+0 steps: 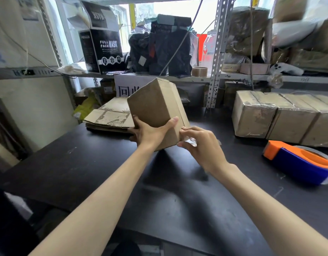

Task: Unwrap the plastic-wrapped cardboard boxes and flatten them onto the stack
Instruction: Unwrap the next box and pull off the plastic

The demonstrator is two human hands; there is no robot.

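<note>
I hold a brown cardboard box (155, 106) tilted in the air above the black table (96, 163). My left hand (150, 132) grips its lower end, thumb across the front face. My right hand (202, 145) pinches a scrap of clear plastic wrap (190, 141) at the box's lower right corner. Behind the box on the left lies a stack of flattened cardboard (107, 117). A row of plastic-wrapped boxes (281, 115) sits at the right of the table.
An orange and blue tape dispenser (299, 163) lies on the table at the right. Metal shelving (214, 52) behind holds a black "Full Face Mask" carton (104, 48), dark bags, a tape roll (199, 71) and wrapped parcels.
</note>
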